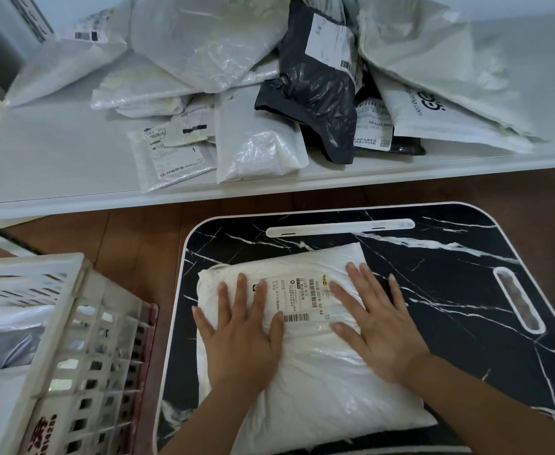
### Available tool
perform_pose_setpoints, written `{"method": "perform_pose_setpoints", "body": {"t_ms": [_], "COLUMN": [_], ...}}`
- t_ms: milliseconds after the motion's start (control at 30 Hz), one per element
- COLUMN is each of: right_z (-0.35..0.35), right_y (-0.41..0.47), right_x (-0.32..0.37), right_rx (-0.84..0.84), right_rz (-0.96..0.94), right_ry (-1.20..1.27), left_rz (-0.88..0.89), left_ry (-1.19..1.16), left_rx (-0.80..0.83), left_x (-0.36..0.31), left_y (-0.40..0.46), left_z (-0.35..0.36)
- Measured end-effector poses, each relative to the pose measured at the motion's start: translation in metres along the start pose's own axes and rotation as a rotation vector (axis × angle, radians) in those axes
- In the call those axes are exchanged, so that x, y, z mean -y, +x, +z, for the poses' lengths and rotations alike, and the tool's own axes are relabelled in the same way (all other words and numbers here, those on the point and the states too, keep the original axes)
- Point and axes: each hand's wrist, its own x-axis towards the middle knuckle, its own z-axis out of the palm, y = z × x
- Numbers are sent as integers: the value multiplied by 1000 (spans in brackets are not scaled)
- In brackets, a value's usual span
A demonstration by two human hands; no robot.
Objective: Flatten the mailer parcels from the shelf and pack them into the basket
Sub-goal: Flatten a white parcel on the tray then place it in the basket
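A puffy white mailer parcel (305, 372) with a printed label lies on the black marble-patterned table (450, 290). My left hand (241, 336) presses flat on its left part, fingers straight and spread. My right hand (376, 320) presses flat on its right part, fingers spread over the label's edge. A white slatted basket (72, 339) stands at the lower left and holds a white and a grey mailer. On the white shelf (56, 159) behind lies a heap of parcels: several white mailers (204, 44), a black mailer (315, 83) and small labelled ones (171, 159).
Wooden floor (138, 234) shows between the shelf, the basket and the small table. The table has a white slot (340, 226) along its far side and a cut-out handle (519, 300) at the right. The shelf's left front part is bare.
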Motion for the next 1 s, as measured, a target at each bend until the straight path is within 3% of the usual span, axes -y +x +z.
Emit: {"method": "perform_pose_setpoints", "body": {"t_ms": [133, 267, 500, 700, 767, 867, 1000], "right_z": [-1, 18, 18, 12, 12, 10, 7], "right_y": [-6, -17, -16, -20, -19, -23, -53], "right_x": [25, 62, 65, 66, 66, 63, 39], "right_rx": [-77, -51, -43, -20, -6, -2, 4], "right_rz": [-66, 123, 134, 145, 138, 83, -133], "right_ry": [-80, 26, 55, 75, 72, 55, -14], "left_rz": [4, 7, 32, 341, 364, 317, 318], "left_ry": [-7, -12, 4, 105, 141, 165, 192], "left_rx": [-17, -30, -17, -59, -47, -21, 9], "left_x": [2, 1, 3, 16, 25, 37, 38], "left_y": [0, -1, 1, -23, -41, -55, -53], "left_z": [3, 4, 0, -1, 3, 6, 6]}}
